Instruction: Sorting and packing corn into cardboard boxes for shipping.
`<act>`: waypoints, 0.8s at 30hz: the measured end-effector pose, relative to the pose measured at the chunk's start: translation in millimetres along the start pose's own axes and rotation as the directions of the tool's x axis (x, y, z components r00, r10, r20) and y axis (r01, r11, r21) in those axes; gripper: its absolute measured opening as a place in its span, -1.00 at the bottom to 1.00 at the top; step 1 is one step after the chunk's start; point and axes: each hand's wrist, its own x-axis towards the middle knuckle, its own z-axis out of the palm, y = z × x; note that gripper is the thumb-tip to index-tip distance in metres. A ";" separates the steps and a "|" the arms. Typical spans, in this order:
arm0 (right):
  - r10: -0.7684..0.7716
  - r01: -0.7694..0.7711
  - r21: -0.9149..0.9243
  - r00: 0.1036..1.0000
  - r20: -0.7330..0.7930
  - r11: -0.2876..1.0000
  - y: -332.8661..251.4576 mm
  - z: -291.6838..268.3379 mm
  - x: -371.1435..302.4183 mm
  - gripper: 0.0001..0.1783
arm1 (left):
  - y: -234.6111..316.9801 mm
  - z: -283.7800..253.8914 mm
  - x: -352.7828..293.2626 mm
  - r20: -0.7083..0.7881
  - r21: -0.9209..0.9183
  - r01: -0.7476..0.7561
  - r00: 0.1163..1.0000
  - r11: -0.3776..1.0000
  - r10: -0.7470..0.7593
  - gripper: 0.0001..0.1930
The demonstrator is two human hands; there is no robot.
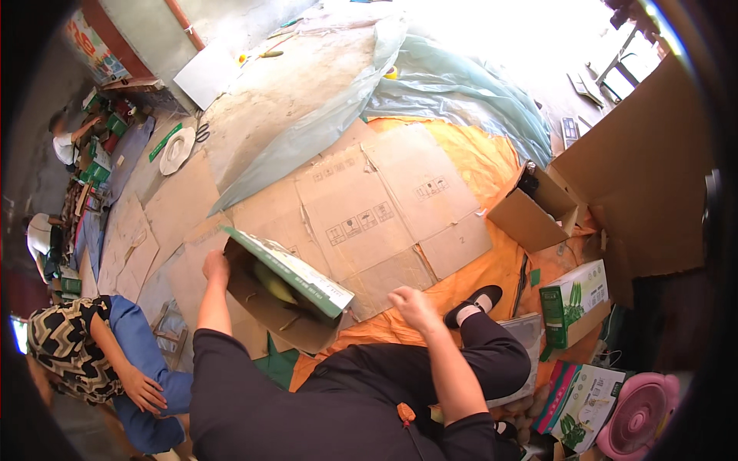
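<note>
A green-and-white cardboard box point(296, 265) is tilted in front of me, its open side facing toward my lap. My left hand point(217, 266) is closed on the box's left edge. Inside the brown interior shows a long yellow-green thing point(274, 284), perhaps a vegetable; the walls partly hide it. To the right of the box, and apart from it, my right hand point(415, 309) is held above the flattened cardboard point(384, 238), fingers curled in, with nothing visible in them.
A person in a patterned top point(73, 346) sits close on my left. At right stand an open brown box point(530, 211), a printed vegetable carton point(575, 303) and a pink fan point(639, 415). Orange sheeting point(477, 161) and clear plastic point(453, 77) cover the floor beyond. Two people work far left.
</note>
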 end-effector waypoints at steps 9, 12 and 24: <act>-0.010 0.099 0.262 0.947 -0.321 0.960 -1.7 -102.0 -57.9 -0.67 | 142.2 -138.5 -61.2 -0.502 -0.606 -0.557 0.822 0.568 0.270 -0.72; -0.003 0.157 0.338 0.910 -0.414 0.928 18.6 -129.0 -78.0 -0.69 | 230.9 -160.9 -140.7 -0.513 -0.545 -0.777 0.605 0.314 0.608 -0.71; 0.315 0.033 0.416 0.599 -0.736 0.909 196.1 -167.3 -246.6 -0.78 | 289.5 147.7 -273.1 0.674 0.182 -0.975 0.219 0.128 0.706 -0.57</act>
